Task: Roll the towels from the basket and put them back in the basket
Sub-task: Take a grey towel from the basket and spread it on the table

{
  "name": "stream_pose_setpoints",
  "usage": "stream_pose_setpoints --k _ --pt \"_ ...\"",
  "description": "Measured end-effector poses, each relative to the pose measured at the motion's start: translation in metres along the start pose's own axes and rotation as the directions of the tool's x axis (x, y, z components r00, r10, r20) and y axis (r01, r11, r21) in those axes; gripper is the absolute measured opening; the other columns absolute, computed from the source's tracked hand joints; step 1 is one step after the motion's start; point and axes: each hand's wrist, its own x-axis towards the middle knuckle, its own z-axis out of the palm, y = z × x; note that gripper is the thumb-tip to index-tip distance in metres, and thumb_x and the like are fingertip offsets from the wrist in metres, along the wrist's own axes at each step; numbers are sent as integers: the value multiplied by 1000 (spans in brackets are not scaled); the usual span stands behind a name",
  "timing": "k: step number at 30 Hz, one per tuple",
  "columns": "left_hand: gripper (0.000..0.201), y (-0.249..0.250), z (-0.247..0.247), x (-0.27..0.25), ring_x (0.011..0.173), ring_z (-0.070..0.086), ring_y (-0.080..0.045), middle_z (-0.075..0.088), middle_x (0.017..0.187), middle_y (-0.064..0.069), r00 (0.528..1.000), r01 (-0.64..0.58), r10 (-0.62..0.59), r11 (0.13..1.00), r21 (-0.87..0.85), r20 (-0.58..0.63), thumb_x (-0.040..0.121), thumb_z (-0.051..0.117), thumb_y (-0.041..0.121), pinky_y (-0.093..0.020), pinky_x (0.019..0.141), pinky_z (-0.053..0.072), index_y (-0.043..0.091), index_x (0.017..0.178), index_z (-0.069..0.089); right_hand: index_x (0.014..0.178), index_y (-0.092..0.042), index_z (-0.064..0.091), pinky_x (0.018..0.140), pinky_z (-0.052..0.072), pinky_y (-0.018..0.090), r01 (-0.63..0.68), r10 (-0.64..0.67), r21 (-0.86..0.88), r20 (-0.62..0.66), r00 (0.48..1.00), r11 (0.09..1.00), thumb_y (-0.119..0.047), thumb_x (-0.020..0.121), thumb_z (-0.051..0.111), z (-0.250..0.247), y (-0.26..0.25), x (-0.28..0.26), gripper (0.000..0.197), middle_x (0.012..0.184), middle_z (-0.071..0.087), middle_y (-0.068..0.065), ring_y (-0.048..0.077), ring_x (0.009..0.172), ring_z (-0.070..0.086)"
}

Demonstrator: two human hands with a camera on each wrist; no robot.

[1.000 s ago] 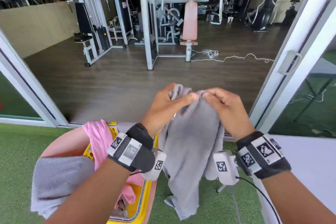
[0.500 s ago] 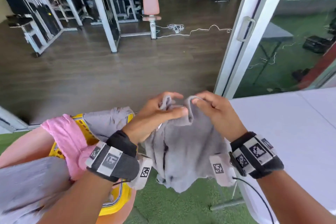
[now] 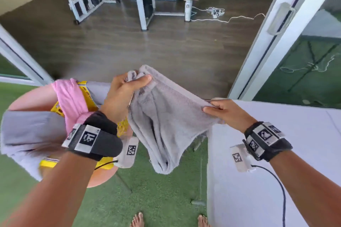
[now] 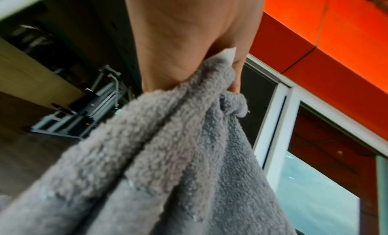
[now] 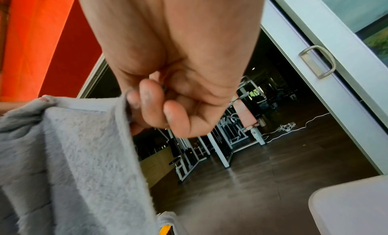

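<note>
Grey towel (image 3: 166, 120) held in the air between basket (image 3: 55, 108) and white surface (image 3: 276, 171); top edge runs left–right, body hanging. Left hand (image 3: 121, 97) clutches one bunched corner; right hand (image 3: 227, 112) pinches the other.

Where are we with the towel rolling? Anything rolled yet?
No rolled towel shows. In hand: the left hand and right hand hold a grey towel spread by its top edge, hanging beside the white table. Left: roll it, then the pink towel and another grey towel draped over the yellow basket.
</note>
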Motion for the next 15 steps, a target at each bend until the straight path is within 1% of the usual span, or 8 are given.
stream_pose_setpoints --k 3,5,6,8,10,11,13,15 --pt "41 -3 9 -16 92 58 -31 53 97 -23 992 12 -10 1000 11 -127 87 67 11 -44 91 48 -24 96 47 64 -13 45 44 25 21 -31 27 39 99 995 999 -21 95 58 -28 9 11 35 52 38 3 13 44 31" --pt "36 -9 17 -27 91 61 -31 58 95 -23 977 0 7 999 36 -215 88 65 10 -48 92 49 -21 98 51 63 -21 52 41 27 19 -16 13 46 67 998 999 -20 96 57 -39 8 26 33 51 46 3 12 41 35" --pt "34 -13 21 -31 89 61 -30 60 93 -22 968 -5 21 998 63 -250 88 65 11 -50 92 49 -19 98 53 67 -24 59 41 30 19 -3 0 67 42 999 998 -21 96 57 -41 4 37 30 54 53 3 13 41 40" --pt "28 -28 29 -36 86 62 -28 62 89 -20 958 -8 43 992 122 -284 90 64 13 -50 89 49 -14 95 57 88 -24 69 44 44 23 14 -18 146 27 999 989 -17 97 55 -39 -9 61 18 72 66 8 14 48 54" --pt "23 -44 41 -36 85 64 -25 66 89 -16 959 -5 51 987 162 -280 90 63 17 -44 85 50 -5 95 63 109 -10 68 61 58 27 57 -70 179 63 996 982 -9 97 52 -29 -28 89 20 89 69 11 12 62 65" --pt "20 -53 47 -32 86 64 -23 68 90 -13 960 -15 61 986 166 -274 89 63 18 -42 84 50 -1 95 65 112 -7 66 72 58 29 96 -115 175 100 988 980 -4 97 50 -22 -39 104 23 92 69 12 10 67 66" --pt "17 -67 58 -21 87 64 -23 69 92 -11 954 -19 60 990 141 -295 90 61 14 -41 85 50 0 98 66 105 -9 68 86 56 38 158 -183 154 167 969 975 4 95 46 -4 -60 128 27 95 68 14 12 74 67" --pt "13 -77 64 -3 87 64 -19 69 91 -8 933 -15 59 992 125 -355 92 59 7 -39 85 50 -2 101 63 94 -14 70 88 55 47 218 -236 105 215 947 970 6 91 46 11 -80 150 31 98 70 21 22 84 67"
